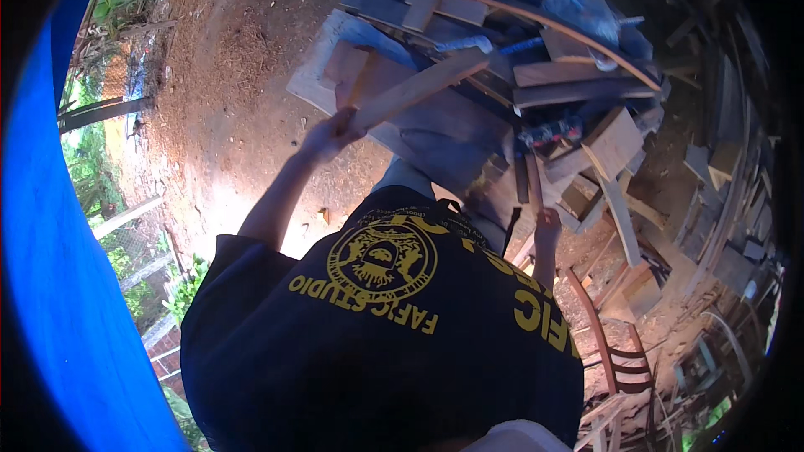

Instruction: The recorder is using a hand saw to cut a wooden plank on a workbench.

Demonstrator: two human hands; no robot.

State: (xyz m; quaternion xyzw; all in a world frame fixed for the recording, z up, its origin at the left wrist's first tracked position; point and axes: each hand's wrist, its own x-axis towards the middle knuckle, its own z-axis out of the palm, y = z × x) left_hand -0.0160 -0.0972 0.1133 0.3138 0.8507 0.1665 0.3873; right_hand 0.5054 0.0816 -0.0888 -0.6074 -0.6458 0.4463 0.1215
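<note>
My left hand (331, 136) is closed around the near end of a pale wooden board (423, 88). The board slants up to the right over a cluttered workbench (314, 88). Toward the bench's right side, my right hand (548, 228) is closed on a slim wooden handle (534, 177) that points away from me. What sits at the handle's far end is too dark to make out. Just beyond it lies a dark tool with red parts (553, 131). A wide flat wooden panel (444, 130) lies beneath the held board.
Several wood offcuts, a long curved wooden strip (578, 27) and a clear plastic bag (578, 2) crowd the far bench. A wooden block (613, 144) stands at its right. A ladder-like chair back (628, 360) and scrap wood lie at right. A blue tarp (59, 285) hangs at left.
</note>
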